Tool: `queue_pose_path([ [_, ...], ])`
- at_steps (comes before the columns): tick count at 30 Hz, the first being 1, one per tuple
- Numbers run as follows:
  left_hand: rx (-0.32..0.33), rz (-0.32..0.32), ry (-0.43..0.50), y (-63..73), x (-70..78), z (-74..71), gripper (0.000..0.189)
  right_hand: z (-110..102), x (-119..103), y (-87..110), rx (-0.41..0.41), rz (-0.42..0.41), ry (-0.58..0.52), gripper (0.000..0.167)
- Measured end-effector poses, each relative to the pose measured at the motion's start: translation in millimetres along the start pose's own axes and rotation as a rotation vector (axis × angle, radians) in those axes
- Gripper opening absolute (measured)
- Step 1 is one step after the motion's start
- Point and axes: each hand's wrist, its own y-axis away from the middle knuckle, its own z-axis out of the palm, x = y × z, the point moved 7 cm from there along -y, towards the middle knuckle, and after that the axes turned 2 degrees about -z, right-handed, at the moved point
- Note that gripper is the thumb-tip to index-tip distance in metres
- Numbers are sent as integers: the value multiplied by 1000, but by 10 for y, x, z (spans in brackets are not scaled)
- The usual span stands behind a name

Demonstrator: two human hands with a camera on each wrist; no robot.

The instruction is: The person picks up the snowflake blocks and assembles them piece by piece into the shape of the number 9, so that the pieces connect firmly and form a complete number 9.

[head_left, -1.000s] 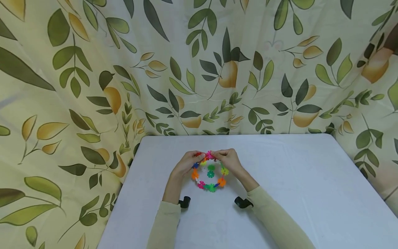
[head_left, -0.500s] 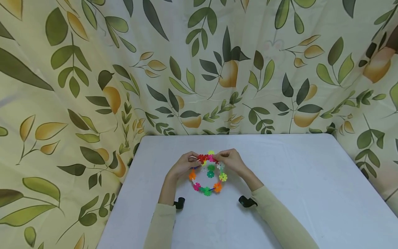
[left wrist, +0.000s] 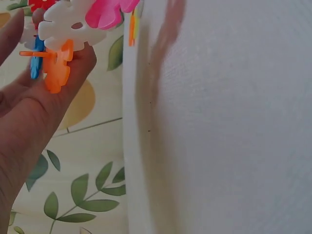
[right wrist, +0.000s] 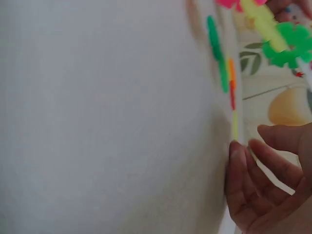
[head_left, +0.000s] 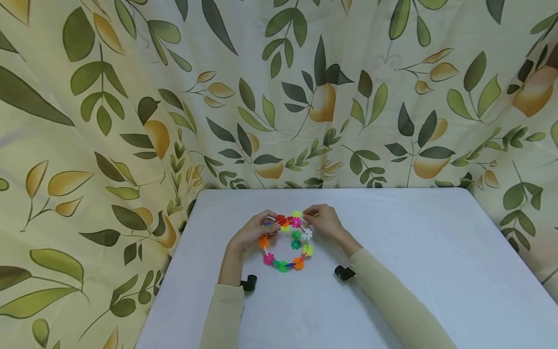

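In the head view, my left hand (head_left: 250,235) grips the upper left of a ring of linked, flower-shaped plastic discs (head_left: 282,266) in several colours. Its thumb is by the blue and red discs. The left wrist view shows white (left wrist: 61,29) and orange discs (left wrist: 58,70) of the ring in front of that hand. My right hand (head_left: 326,223) is off the ring, with its fingertips right at a loose yellow disc (head_left: 297,214) on the table. Seen from the right wrist, the thumb stands apart from the fingers, and the fingertips meet the yellow disc's edge (right wrist: 235,126).
Two loose green discs (head_left: 296,244) lie on the white-covered table (head_left: 392,252), inside the ring's outline in the head view. Red and orange discs (right wrist: 231,70) lie beyond the yellow one. A leaf-patterned curtain (head_left: 183,121) hangs behind and at both sides.
The right hand has let go of the ring's top and shifted slightly right, to the yellow disc. The left hand has carried the ring a little to the left.
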Motion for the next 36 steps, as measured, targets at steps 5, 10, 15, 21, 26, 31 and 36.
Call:
queue_pose_path([
  [5, -23, -11, 1, -5, 3, 39, 29, 48, -1, -135, -39, -19, 145, 33],
  [10, -29, -4, 22, -28, -5, 66, 26, 123, -37, -222, -111, -33, 275, 35],
  [15, -24, -5, 23, -41, 1, 102, 27, 113, 4, -243, -79, 21, 257, 28],
  [21, 6, -23, 49, -36, 6, 129, 27, 15, 44, -203, 13, 25, 100, 16],
  [26, 23, -9, 63, -45, 19, 144, 23, -48, 49, -153, 36, -7, -70, 12],
  [31, 42, 8, 60, -52, 35, 140, 19, -105, -58, -119, 60, -40, -232, 15],
  [36, 57, -1, 76, -57, 29, 138, 17, -134, -242, -88, 46, -102, -326, 16],
])
